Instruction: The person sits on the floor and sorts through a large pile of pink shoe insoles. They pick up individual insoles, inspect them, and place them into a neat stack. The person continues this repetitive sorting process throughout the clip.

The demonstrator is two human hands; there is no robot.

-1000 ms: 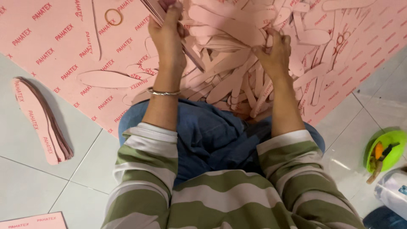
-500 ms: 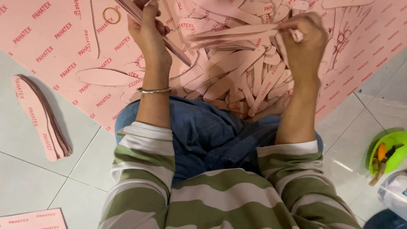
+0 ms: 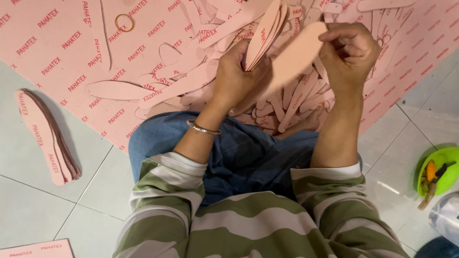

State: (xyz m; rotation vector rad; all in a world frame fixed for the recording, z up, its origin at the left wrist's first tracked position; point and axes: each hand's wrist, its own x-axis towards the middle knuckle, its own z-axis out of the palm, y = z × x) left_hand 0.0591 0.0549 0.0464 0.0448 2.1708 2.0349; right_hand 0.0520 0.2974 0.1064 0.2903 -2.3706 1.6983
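Pale floor tiles (image 3: 43, 200) are showing around a large pink printed sheet (image 3: 57, 52) that is lying spread under the work, with insole shapes cut out of it. A person in a striped green-and-cream top is sitting over it, knees in blue denim, looking down at both hands.

The left hand (image 3: 234, 79), with a thin metal bangle (image 3: 203, 128) at the wrist, is closing around a stack of pink insole cutouts (image 3: 265, 31); the stack is standing on edge, its long axis running up and to the right, away from the body. The right hand (image 3: 349, 52) is pinching a single pink insole (image 3: 294, 55) by its upper end, fingers curled tight on it. That single piece is lying flat-faced toward the camera, slanting down and left so that its lower end is reaching the left hand, just beside the stack. So the loose piece is sitting to the right of the stack and nearly parallel to it.

Beneath the hands a loose heap of cutouts (image 3: 291, 102) is lying on the sheet. A rubber band (image 3: 124, 22) is resting on the sheet at upper left. Another small stack of insoles (image 3: 45, 136) is lying on the tiles at left, and a green bowl (image 3: 447, 160) with small items is standing at right.
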